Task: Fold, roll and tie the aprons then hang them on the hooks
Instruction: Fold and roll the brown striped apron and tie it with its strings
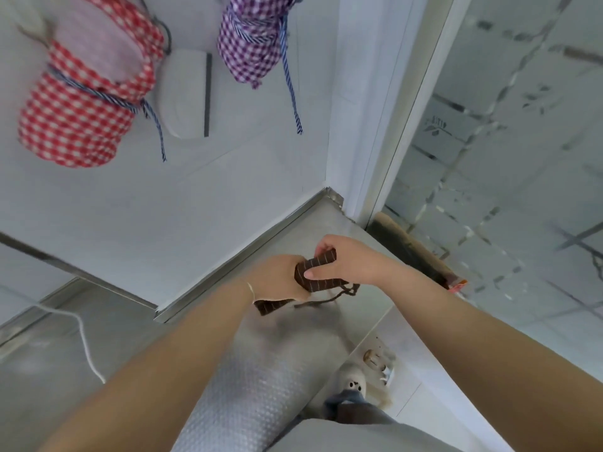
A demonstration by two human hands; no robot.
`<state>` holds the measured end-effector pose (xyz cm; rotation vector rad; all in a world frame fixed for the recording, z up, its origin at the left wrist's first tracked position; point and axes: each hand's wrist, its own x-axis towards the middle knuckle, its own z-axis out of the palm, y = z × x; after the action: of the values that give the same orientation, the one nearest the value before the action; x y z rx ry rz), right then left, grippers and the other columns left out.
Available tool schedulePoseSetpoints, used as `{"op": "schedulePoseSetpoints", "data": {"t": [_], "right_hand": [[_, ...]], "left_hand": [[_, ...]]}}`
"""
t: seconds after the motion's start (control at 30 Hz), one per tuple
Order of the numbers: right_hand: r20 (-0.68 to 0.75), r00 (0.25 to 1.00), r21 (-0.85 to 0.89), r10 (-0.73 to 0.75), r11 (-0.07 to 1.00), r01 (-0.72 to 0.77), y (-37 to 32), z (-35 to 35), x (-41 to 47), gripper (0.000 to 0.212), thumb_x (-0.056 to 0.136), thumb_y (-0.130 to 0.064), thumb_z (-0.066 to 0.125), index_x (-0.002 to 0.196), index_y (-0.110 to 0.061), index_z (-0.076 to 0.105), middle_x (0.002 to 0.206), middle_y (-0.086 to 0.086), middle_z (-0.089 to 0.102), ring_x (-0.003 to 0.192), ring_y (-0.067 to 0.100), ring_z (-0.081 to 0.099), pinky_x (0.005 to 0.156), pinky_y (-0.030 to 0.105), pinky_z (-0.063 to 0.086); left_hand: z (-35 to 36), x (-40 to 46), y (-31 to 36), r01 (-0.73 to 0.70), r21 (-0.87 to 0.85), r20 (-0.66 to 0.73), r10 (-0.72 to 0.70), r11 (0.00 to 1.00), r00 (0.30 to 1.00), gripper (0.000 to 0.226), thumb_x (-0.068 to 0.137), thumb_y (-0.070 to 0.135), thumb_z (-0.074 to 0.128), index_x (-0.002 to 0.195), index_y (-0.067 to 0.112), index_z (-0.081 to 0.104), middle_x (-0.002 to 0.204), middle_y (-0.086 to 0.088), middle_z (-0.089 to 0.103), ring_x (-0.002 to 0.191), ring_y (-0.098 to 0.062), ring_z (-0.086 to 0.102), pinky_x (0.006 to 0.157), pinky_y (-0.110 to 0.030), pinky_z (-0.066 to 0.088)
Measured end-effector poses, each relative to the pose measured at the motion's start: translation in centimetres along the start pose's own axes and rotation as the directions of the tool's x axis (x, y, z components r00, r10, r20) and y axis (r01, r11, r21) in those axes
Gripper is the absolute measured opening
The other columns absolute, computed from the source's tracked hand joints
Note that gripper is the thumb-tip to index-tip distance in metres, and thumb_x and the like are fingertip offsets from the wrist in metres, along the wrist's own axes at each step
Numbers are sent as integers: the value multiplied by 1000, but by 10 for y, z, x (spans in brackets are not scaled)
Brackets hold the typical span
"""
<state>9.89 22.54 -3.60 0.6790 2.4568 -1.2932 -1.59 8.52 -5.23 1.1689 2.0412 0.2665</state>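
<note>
A dark brown apron [318, 272] with thin pale stripes is rolled into a tight bundle above the steel counter. My left hand [277, 278] grips its left end, and a flap of the cloth hangs under my wrist. My right hand [342, 259] holds the right end, thumb across the front. Thin dark ties [339, 293] dangle from the roll toward the counter. On the white wall hang two rolled, tied aprons: a red checked apron [81, 102] at the left and a purple checked apron [251, 40] further right. The hooks are out of view.
A white wall fixture [184, 93] sits between the two hung aprons. The steel counter [293, 337] runs to the corner, its near part covered by a dimpled mat [248, 402]. A white cord [81, 334] lies at the left. The tiled floor [522, 158] is at the right.
</note>
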Motion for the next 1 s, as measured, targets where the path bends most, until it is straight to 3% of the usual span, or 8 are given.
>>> {"op": "schedulePoseSetpoints", "data": {"t": [0.17, 0.27, 0.33, 0.43, 0.6, 0.7, 0.87, 1.0], "right_hand": [[-177, 983, 282, 42, 959, 10, -18, -29, -3, 38, 78, -46, 75, 102, -24, 56, 101, 0, 61, 87, 18, 64, 53, 24, 52], [-276, 959, 415, 70, 908, 53, -27, -43, -7, 35, 87, -48, 63, 108, -21, 54, 102, -1, 63, 76, 18, 67, 52, 25, 52], [-317, 946, 334, 59, 941, 53, -29, -53, -9, 29, 92, -49, 55, 95, -21, 58, 89, -4, 64, 58, 15, 59, 50, 24, 45], [-421, 907, 199, 19, 977, 72, -31, -67, -11, 27, 95, -36, 56, 77, -17, 61, 70, -3, 61, 55, 12, 48, 56, 24, 39], [-402, 915, 326, 32, 939, 110, -45, -90, -18, 14, 96, -21, 57, 87, -16, 67, 79, 1, 73, 64, 13, 64, 67, 26, 54], [-386, 923, 280, -5, 952, 122, -52, -95, -21, 13, 96, -27, 57, 99, -17, 65, 81, 0, 74, 62, 14, 63, 69, 28, 56], [-320, 946, 275, -54, 950, 147, -57, -92, -22, 23, 96, -38, 54, 103, -18, 63, 77, 2, 68, 55, 10, 53, 65, 26, 51], [-301, 954, 512, 13, 846, 150, -58, -97, -23, 16, 92, -21, 63, 91, -5, 67, 76, 5, 67, 66, 13, 62, 79, 32, 57]], "left_hand": [[-22, -16, 13, -67, 8, -192, 67, 998, 979, 62, 71, 48, 73, 124, 37, 43, 97, 14, 63, 84, -9, 62, 76, -30, 53], [-33, -19, 14, -109, -219, -292, 42, 970, 955, 54, 74, 40, 76, 118, 38, 45, 98, 19, 61, 87, 0, 60, 74, -20, 48], [-39, -20, 12, -108, -370, -316, -16, 923, 948, 47, 75, 38, 78, 112, 32, 49, 98, 16, 63, 90, -4, 62, 76, -22, 49], [-41, -21, 10, -115, -524, -346, -88, 844, 934, 47, 75, 38, 80, 112, 27, 54, 101, 10, 67, 92, -8, 65, 78, -25, 51], [-40, -23, 15, -137, -559, -417, -134, 818, 899, 49, 75, 38, 80, 114, 28, 52, 105, 10, 66, 94, -8, 64, 78, -24, 50], [-42, -24, 17, -108, -454, -497, -150, 884, 855, 60, 73, 45, 79, 121, 31, 46, 105, 14, 64, 96, -12, 63, 85, -33, 52], [-47, -29, 25, -3, 10, -656, 9, 1000, 755, 72, 79, 55, 69, 137, 32, 33, 109, 9, 60, 93, -19, 60, 72, -29, 45], [-50, -28, 21, 46, 196, -679, 102, 980, 727, 72, 84, 57, 61, 143, 30, 30, 123, 3, 57, 97, -24, 62, 73, -33, 50]]}}
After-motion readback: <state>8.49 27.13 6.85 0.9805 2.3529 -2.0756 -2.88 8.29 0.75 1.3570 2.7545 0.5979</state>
